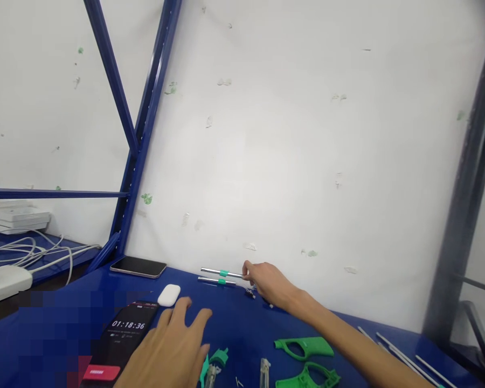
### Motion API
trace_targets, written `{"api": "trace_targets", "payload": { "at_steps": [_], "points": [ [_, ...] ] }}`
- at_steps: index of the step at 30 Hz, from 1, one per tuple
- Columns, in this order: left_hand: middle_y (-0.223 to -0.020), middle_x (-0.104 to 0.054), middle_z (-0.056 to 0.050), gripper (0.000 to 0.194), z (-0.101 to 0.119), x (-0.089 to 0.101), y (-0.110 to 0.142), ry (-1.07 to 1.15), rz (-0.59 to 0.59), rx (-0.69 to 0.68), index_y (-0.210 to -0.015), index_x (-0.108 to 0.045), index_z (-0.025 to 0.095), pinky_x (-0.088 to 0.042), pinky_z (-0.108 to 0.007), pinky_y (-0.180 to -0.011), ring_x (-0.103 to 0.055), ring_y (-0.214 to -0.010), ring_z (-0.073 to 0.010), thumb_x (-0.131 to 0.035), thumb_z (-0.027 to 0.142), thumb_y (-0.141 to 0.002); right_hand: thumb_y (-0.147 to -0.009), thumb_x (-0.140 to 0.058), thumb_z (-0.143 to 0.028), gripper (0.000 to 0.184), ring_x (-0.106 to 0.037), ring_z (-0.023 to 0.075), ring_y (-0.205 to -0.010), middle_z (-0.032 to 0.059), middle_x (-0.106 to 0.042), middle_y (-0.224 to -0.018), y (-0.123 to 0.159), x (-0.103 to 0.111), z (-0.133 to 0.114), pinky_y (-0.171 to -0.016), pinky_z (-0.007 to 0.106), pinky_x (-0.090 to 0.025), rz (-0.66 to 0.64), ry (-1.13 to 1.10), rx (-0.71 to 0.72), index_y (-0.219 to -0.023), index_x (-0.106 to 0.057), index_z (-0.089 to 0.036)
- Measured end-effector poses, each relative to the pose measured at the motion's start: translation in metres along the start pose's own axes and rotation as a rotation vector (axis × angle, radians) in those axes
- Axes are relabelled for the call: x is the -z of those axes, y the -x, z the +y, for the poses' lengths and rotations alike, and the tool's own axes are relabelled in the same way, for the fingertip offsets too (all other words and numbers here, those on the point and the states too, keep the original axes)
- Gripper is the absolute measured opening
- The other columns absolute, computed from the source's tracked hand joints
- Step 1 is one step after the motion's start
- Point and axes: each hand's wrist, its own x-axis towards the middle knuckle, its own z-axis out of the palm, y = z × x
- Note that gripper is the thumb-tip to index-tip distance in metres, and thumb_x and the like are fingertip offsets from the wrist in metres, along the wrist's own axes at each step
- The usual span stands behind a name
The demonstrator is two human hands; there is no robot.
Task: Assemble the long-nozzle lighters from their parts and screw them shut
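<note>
My right hand (269,285) reaches to the back of the blue table (242,323), near the white wall. Its fingertips touch the right end of a metal rod with a green collar (222,273); whether they grip it I cannot tell. A second rod with a green collar (217,281) lies just in front. My left hand (170,347) rests flat on the table with fingers spread, holding nothing, beside a phone showing a timer (123,334). Green plastic handle parts (305,347) lie near my right forearm.
A white earbud case (168,295) and a second dark phone (138,266) lie at the back left. Small green and clear parts (216,364) sit at the front edge. Thin metal rods (404,358) lie at the right. Blue shelf posts (145,124) rise on the left, with white cables (36,253) beyond.
</note>
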Motion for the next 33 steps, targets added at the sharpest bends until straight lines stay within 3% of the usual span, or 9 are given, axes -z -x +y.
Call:
{"api": "trace_targets", "payload": {
  "at_steps": [4, 6, 9, 12, 15, 18, 23, 27, 33],
  "points": [
    [-0.150, -0.064, -0.020, 0.057, 0.022, 0.003, -0.012, -0.006, 0.389, -0.181, -0.149, -0.065, 0.029, -0.064, -0.058, -0.094, -0.070, -0.129, -0.0398, -0.038, 0.014, -0.101, -0.105, -0.070, -0.036, 0.030, -0.073, 0.0232, -0.102, 0.0077, -0.073, -0.122, 0.047, 0.035, -0.011, -0.090, 0.045, -0.062, 0.072, 0.004, 0.055, -0.129, -0.068, -0.017],
    [-0.146, -0.067, -0.020, 0.057, 0.037, 0.002, -0.015, 0.004, 0.487, -0.257, -0.149, -0.064, 0.025, -0.065, -0.054, -0.092, -0.072, -0.125, -0.0387, -0.041, 0.012, -0.099, -0.105, -0.063, -0.016, 0.017, -0.073, 0.0219, -0.095, 0.0051, -0.076, -0.104, 0.071, 0.047, -0.023, -0.091, 0.043, -0.058, 0.089, -0.005, 0.109, -0.121, -0.067, -0.017],
    [-0.128, -0.075, -0.016, 0.056, 0.057, -0.002, -0.016, 0.029, 0.402, -0.309, -0.148, -0.062, 0.021, -0.065, -0.049, -0.089, -0.076, -0.111, -0.0351, -0.044, 0.007, -0.098, -0.104, -0.053, -0.004, 0.021, -0.071, 0.0199, -0.087, 0.0061, -0.079, -0.103, 0.101, 0.055, -0.041, -0.088, 0.039, -0.051, 0.108, -0.043, 0.172, -0.111, -0.065, -0.019],
    [-0.105, -0.078, -0.009, 0.058, 0.068, -0.006, -0.013, 0.069, 0.147, -0.284, -0.137, -0.069, 0.025, -0.064, -0.041, -0.078, -0.079, -0.090, -0.0291, -0.037, -0.001, -0.096, -0.111, -0.051, -0.019, 0.015, -0.071, 0.0200, -0.087, 0.0036, -0.080, -0.104, 0.119, 0.060, -0.050, -0.087, 0.037, -0.048, 0.123, -0.100, 0.188, -0.110, -0.065, -0.024],
    [-0.106, -0.076, -0.007, 0.059, 0.068, -0.004, -0.012, 0.105, 0.019, -0.240, -0.133, -0.071, 0.029, -0.060, -0.035, -0.067, -0.078, -0.087, -0.0275, -0.034, 0.000, -0.097, -0.117, -0.041, -0.037, 0.028, -0.073, 0.0225, -0.095, 0.0051, -0.081, -0.110, 0.123, 0.062, -0.040, -0.090, 0.039, -0.049, 0.146, -0.140, 0.103, -0.122, -0.066, -0.027],
    [-0.114, -0.076, -0.008, 0.057, 0.063, 0.002, -0.014, 0.099, 0.008, -0.182, -0.140, -0.068, 0.029, -0.058, -0.035, -0.067, -0.078, -0.092, -0.0283, -0.031, 0.006, -0.103, -0.118, -0.033, -0.032, 0.036, -0.073, 0.0269, -0.105, 0.0116, -0.079, -0.118, 0.120, 0.054, -0.010, -0.095, 0.046, -0.051, 0.120, -0.142, -0.050, -0.134, -0.063, -0.021],
    [-0.118, -0.076, -0.010, 0.054, 0.052, 0.011, -0.014, 0.109, 0.010, -0.123, -0.143, -0.067, 0.027, -0.060, -0.041, -0.073, -0.078, -0.095, -0.0310, -0.027, 0.016, -0.108, -0.106, -0.068, -0.034, 0.021, -0.075, 0.0215, -0.096, 0.0056, -0.077, -0.109, 0.128, 0.023, 0.037, -0.088, 0.043, -0.062, -0.206, -0.207, -0.088, -0.119, -0.072, -0.017],
    [-0.117, -0.078, -0.011, 0.051, 0.046, 0.014, -0.012, 0.209, 0.068, -0.109, -0.134, -0.072, 0.025, -0.060, -0.040, -0.085, -0.077, -0.106, -0.0315, -0.029, 0.020, -0.108, -0.105, -0.070, -0.036, 0.025, -0.074, 0.0224, -0.102, 0.0067, -0.075, -0.117, 0.144, 0.007, 0.041, -0.091, 0.045, -0.063, -0.318, -0.243, -0.118, -0.121, -0.071, -0.017],
    [-0.098, -0.079, -0.008, 0.044, 0.046, 0.020, -0.015, 0.326, 0.075, -0.066, -0.112, -0.079, 0.025, -0.058, -0.036, -0.087, -0.075, -0.108, -0.0309, -0.036, 0.029, -0.103, -0.104, -0.071, -0.037, 0.024, -0.073, 0.0198, -0.091, 0.0040, -0.075, -0.106, 0.153, -0.005, 0.028, -0.083, 0.040, -0.062, -0.393, -0.329, -0.105, -0.117, -0.072, -0.017]
  ]
}}
